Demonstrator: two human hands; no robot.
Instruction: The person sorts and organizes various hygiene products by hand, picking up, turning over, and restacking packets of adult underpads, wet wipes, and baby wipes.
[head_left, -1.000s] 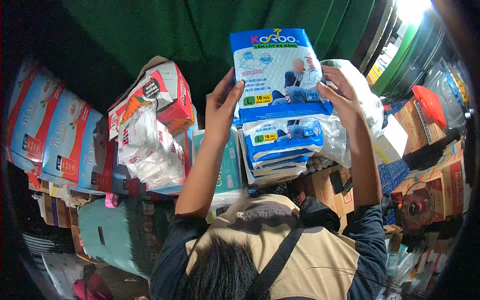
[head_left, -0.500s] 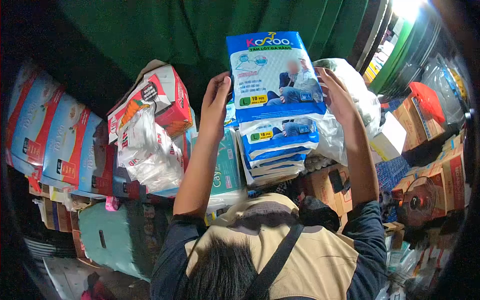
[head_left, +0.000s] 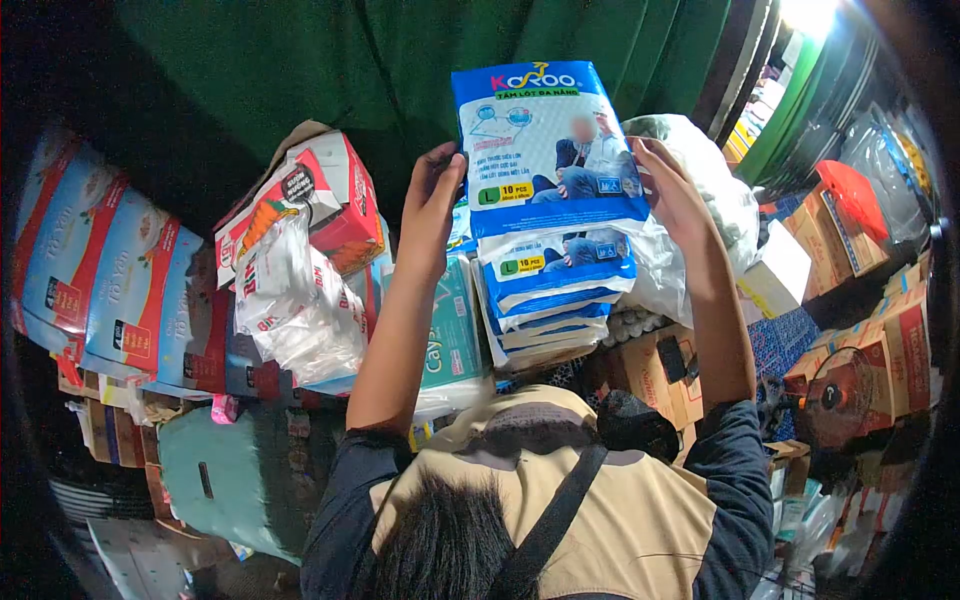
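A blue and white pack of Karoo underpads (head_left: 545, 205) is held between my two hands, its printed front facing up. My left hand (head_left: 436, 190) grips the left edge, thumb on the near side and the other fingers partly hidden. At the opposite edge, my right hand (head_left: 672, 188) has its fingers curled around the side. Directly below the held pack lies a stack of similar packs (head_left: 565, 272), edges showing one above another. Whether the held pack rests on that stack cannot be made out.
Left of the stack are a teal pack (head_left: 440, 325), plastic-wrapped white packs (head_left: 300, 320) and a red and white carton (head_left: 345, 205). A white plastic bag (head_left: 715, 190) sits close behind my right hand. Cardboard boxes (head_left: 870, 350) crowd the right; a green curtain (head_left: 400, 60) hangs behind.
The held pack has shifted very slightly to the left. Both hands keep their places at its sides.
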